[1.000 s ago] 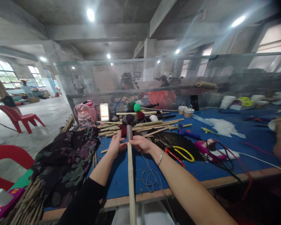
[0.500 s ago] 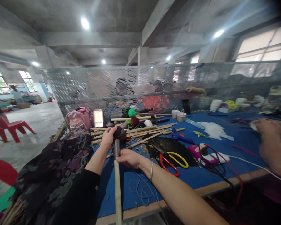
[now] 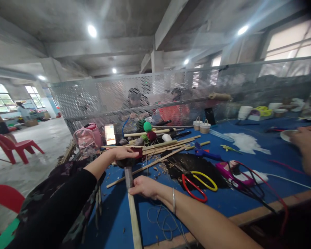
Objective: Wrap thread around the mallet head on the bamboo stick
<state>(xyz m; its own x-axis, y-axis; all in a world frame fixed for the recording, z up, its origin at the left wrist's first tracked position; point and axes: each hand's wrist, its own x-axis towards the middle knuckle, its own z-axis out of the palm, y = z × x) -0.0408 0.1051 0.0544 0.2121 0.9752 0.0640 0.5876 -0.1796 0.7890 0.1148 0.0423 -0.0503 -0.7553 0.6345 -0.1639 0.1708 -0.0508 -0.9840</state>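
Note:
My right hand point(image 3: 146, 186) is closed around a pale wooden stick point(image 3: 135, 218), just below a grey wrapped section point(image 3: 129, 177) near its upper end. The stick slants from the table's front edge up to my left hand. Palm down, my left hand point(image 3: 119, 154) curves over a dark round bundle point(image 3: 124, 163) at the stick's top, its fingers partly around it. Most of the bundle is hidden, and I cannot tell its material. Loose thin cord point(image 3: 166, 228) lies in loops beneath my right forearm.
Scissors point(image 3: 197, 186) with red and yellow handles lie right of my hands. Behind are several wooden sticks point(image 3: 168, 145), coloured balls and a lit phone point(image 3: 110, 135). Dark floral cloth point(image 3: 54, 193) lies left. A co-worker's hand point(image 3: 307, 141) is at far right; a perforated screen point(image 3: 114, 93) stands behind.
My left hand has turned from gripping the bundle's side to lying over its top. The stick and both hands sit slightly lower in view. The camera has shifted a little.

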